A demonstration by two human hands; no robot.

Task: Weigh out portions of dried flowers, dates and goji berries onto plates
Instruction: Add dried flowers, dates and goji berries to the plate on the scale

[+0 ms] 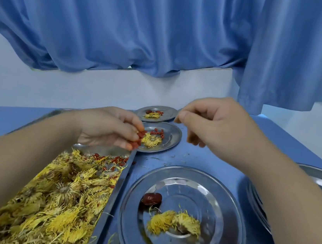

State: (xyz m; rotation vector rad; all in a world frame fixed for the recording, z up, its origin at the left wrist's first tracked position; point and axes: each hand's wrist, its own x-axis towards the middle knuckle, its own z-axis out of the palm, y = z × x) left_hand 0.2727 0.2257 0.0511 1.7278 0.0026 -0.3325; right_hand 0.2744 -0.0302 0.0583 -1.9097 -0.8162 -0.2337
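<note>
While the left hand (110,129) pinches goji berries (139,137) loosely, some may fall on the desk (192,160), missing the plate (174,138); the right hand (212,124) is curled, contents impossible to tell.

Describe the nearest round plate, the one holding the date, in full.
The nearest plate is round, shiny metal with a raised rim and concentric rings. It lies flat on the blue table, close beside the tray. On it sit one dark red date and a clump of yellow dried flowers.
</note>
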